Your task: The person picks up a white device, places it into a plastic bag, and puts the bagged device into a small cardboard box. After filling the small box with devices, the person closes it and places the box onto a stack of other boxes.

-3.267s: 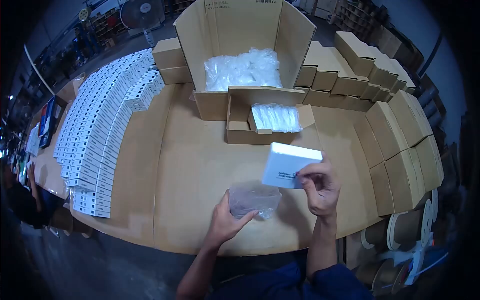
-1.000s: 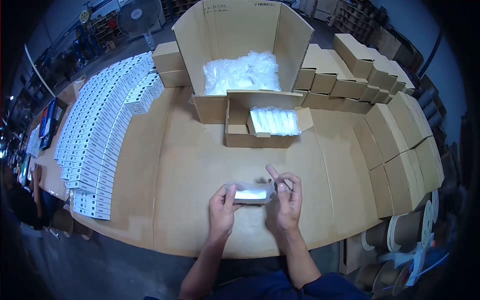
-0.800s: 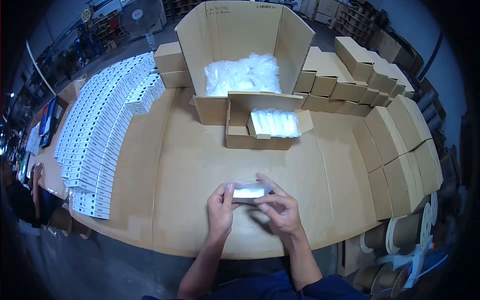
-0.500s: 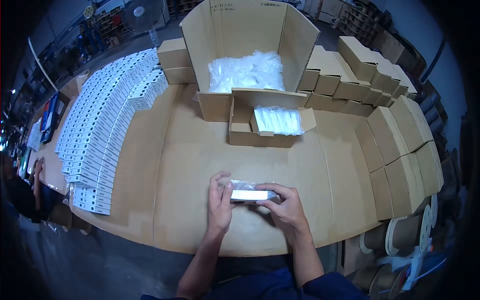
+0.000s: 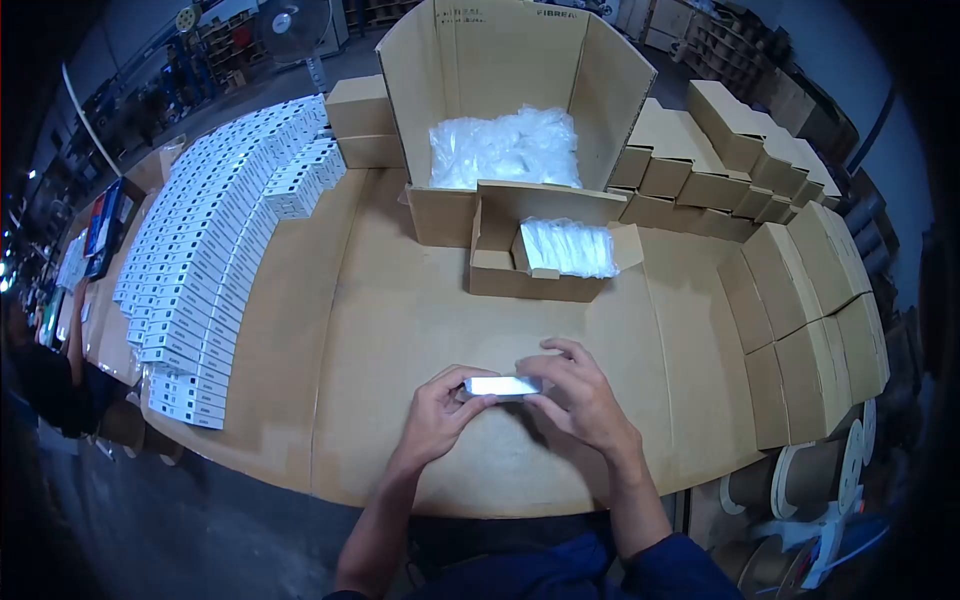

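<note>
A slim white box point(image 5: 503, 386) in clear plastic wrap is held level above the cardboard-covered table, its pale long face turned to me. My left hand point(image 5: 436, 418) is closed on its left end, fingers behind and thumb in front. My right hand point(image 5: 594, 404) is curled at the right end, thumb low and index finger along the top, with the other fingers lifted. Beyond my hands, an open carton point(image 5: 535, 285) contains a row of plastic-wrapped white packets point(image 5: 570, 248).
A large open carton point(image 5: 510, 60) of clear plastic bags point(image 5: 505, 148) stands at the back. Stacked white boxes point(image 5: 200, 260) fill the left side. Brown cartons point(image 5: 810, 340) are piled on the right, near cable spools point(image 5: 815, 475). Another person point(image 5: 50, 375) is at far left.
The wrapped box has turned slightly, and its loose plastic shows less. My left hand has closed around its end, while my right hand's fingers have lifted and spread. The view has shifted slightly.
</note>
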`<state>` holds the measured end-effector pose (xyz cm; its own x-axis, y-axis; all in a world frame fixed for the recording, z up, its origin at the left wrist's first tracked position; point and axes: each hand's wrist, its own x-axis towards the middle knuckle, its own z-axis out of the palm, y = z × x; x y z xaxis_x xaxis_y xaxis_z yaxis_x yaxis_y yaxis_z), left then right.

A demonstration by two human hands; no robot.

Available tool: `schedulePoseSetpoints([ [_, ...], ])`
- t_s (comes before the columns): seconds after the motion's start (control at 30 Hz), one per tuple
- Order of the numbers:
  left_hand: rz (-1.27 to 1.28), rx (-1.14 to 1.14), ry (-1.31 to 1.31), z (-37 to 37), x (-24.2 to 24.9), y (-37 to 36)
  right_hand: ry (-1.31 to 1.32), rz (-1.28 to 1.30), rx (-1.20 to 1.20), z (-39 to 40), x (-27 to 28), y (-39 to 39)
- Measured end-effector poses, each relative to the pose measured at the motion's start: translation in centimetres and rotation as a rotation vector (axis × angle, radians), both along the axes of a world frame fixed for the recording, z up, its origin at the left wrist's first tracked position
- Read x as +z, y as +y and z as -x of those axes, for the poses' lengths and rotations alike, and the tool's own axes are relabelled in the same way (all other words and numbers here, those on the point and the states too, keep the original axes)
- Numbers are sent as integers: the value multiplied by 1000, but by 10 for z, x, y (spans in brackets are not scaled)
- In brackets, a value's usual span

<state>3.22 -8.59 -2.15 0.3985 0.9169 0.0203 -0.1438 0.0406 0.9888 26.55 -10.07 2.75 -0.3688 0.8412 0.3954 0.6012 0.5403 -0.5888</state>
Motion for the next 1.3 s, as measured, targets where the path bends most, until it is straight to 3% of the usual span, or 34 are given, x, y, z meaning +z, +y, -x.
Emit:
schedulePoseSetpoints([
  [0.17,-134,-65,160,12,18,18,-351,-38,126,3,33,7],
  [0.23,-206,-82,121,16,21,30,-289,-75,124,1,34,17],
  [0.33,-8,-13,-100,19,41,43,-101,-110,74,-4,43,35],
  [0.43,-329,151,335,23,39,73,65,-200,-101,-2,52,52],
  [0.57,-754,32,873,32,31,101,256,-298,-347,8,32,81],
  [0.8,-1052,22,1125,23,4,126,197,-360,-493,30,4,104],
  [1.3,-1128,153,1063,25,-10,143,-230,-107,-637,40,-18,145],
])
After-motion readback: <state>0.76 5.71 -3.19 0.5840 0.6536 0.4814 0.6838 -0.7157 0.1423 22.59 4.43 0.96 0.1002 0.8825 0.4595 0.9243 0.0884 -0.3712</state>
